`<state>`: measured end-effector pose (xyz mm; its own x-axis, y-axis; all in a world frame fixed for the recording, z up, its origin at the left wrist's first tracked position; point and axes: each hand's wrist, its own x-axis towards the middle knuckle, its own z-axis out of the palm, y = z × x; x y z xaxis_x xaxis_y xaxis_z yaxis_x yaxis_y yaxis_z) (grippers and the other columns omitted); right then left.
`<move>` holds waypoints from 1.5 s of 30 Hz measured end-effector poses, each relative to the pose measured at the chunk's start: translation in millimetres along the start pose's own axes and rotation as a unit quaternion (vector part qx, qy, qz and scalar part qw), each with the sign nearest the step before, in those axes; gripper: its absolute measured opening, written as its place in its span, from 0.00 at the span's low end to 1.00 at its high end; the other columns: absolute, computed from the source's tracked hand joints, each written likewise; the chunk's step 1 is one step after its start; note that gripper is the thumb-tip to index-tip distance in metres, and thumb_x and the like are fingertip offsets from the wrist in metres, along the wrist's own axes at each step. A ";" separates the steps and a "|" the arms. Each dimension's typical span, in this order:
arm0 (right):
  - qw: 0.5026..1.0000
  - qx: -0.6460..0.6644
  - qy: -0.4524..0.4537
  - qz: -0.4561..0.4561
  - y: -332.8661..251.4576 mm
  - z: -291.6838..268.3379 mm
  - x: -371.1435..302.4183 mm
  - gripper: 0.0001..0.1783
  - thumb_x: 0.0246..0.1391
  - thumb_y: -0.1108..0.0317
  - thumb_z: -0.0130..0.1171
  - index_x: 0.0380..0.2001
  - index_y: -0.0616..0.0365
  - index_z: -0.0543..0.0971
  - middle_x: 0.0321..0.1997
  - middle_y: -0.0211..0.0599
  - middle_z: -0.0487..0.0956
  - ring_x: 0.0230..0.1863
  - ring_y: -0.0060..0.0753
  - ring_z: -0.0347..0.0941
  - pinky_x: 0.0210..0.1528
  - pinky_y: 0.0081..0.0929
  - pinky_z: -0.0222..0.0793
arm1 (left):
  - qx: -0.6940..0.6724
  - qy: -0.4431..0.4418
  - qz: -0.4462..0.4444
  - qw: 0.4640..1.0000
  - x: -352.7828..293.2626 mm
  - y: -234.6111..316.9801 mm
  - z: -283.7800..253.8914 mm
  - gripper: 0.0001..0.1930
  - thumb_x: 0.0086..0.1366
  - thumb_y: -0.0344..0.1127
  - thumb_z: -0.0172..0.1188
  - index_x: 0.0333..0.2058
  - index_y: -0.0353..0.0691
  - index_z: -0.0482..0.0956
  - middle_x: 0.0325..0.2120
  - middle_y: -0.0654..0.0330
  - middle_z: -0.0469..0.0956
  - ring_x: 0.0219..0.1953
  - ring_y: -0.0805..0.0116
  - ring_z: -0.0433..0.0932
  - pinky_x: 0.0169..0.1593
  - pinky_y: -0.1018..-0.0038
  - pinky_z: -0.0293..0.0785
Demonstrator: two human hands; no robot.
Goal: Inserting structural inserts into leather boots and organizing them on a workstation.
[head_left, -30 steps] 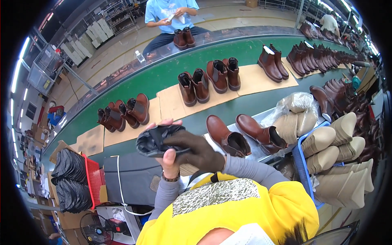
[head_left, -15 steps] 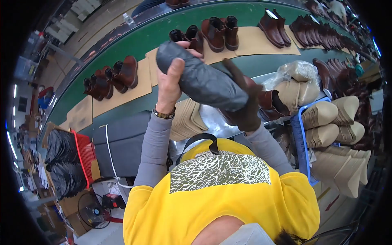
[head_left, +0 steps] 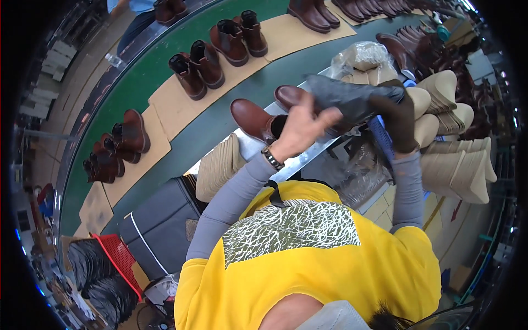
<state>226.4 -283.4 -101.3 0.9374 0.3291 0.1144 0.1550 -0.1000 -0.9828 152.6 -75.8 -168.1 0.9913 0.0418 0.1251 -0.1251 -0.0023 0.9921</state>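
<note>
A dark grey, wrinkled, plastic-looking bundle (head_left: 344, 93) is held up over the bench on the right, blurred by motion. My right hand (head_left: 397, 115), in a dark brown glove, grips its right end. My bare left hand (head_left: 305, 127), with a watch on the wrist, is apart from it at the lower left, fingers spread and smeared. Just beyond my left hand, a brown leather boot (head_left: 250, 118) lies on the metal tray (head_left: 295, 171). The toe of another brown boot (head_left: 286, 96) shows beside it, the rest hidden behind my hand and the bundle.
Brown boots (head_left: 206, 63) stand in pairs on cardboard sheets (head_left: 181, 104) along the green bench. Beige shoe-shaped inserts (head_left: 217, 170) are stacked left of the tray, with more (head_left: 456, 168) on the right. A red basket (head_left: 118, 258) stands at lower left. Someone in blue (head_left: 140, 6) is across the bench.
My left hand has come off the bundle, which it gripped before. My right hand has carried the bundle to the right. The view has swung right, and a person appears across the bench.
</note>
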 end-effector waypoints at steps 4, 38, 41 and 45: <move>0.984 -0.021 0.034 0.172 30.6 -70.7 23.3 0.14 0.44 0.65 0.64 0.31 0.64 0.78 0.27 0.37 0.79 0.21 0.28 0.75 0.22 0.23 0.72 | 0.397 -0.183 0.118 0.891 6.6 -34.6 30.5 0.38 0.55 0.63 0.58 0.51 0.34 0.71 0.52 0.43 0.69 0.42 0.47 0.77 0.42 0.60 0.75; 0.928 -0.160 -0.165 -0.292 116.0 28.6 5.8 0.20 0.47 0.61 0.66 0.44 0.51 0.79 0.47 0.34 0.79 0.49 0.29 0.74 0.54 0.29 0.68 | 0.232 0.136 0.250 0.930 -8.7 75.6 -95.4 0.47 0.49 0.57 0.69 0.61 0.33 0.60 0.58 0.45 0.65 0.59 0.52 0.66 0.61 0.62 0.61; 0.912 -0.103 -0.115 -0.381 35.0 54.8 -22.2 0.26 0.54 0.58 0.55 0.56 0.52 0.69 0.52 0.37 0.75 0.53 0.33 0.72 0.61 0.30 0.61 | -0.015 0.086 0.350 0.933 -3.5 111.3 -77.2 0.52 0.48 0.53 0.68 0.66 0.39 0.48 0.59 0.41 0.61 0.62 0.48 0.62 0.64 0.54 0.59; 0.954 -0.174 -0.246 0.003 -58.0 177.1 -15.8 0.25 0.58 0.62 0.56 0.57 0.59 0.68 0.59 0.39 0.71 0.55 0.33 0.71 0.60 0.33 0.63 | -0.136 -0.014 0.538 0.832 -23.0 121.4 -100.9 0.64 0.32 0.70 0.71 0.65 0.45 0.51 0.53 0.42 0.62 0.58 0.44 0.62 0.64 0.43 0.55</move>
<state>147.3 -116.5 -71.8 0.6925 0.7191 -0.0573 0.3241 -0.3811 -0.8659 110.4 23.7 -50.8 0.2986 0.1381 0.9443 -0.9418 0.2025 0.2682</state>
